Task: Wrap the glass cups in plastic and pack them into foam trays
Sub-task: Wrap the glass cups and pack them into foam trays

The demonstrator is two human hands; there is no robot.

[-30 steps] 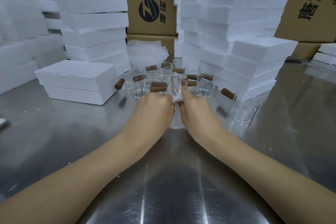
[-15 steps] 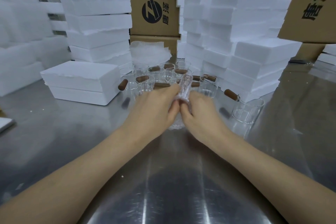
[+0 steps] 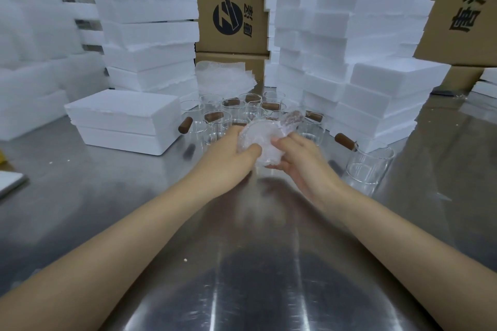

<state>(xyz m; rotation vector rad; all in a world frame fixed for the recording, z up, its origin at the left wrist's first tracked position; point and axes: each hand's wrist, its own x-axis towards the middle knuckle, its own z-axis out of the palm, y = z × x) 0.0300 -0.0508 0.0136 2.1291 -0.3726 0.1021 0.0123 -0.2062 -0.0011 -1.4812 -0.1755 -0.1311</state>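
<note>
Gripping a blurred, crinkly plastic-wrapped cup (image 3: 262, 140) with left hand (image 3: 228, 154) and right hand (image 3: 301, 161), both curled round; glass hidden inside.

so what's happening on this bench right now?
A person is wrapping a glass cup in plastic. The left hand and right hand both grip the wrapped cup over the steel table. Behind stand bare cups with brown handles, a lone cup to the right, plastic sheets and stacked foam trays. This cup is not packed yet.
</note>
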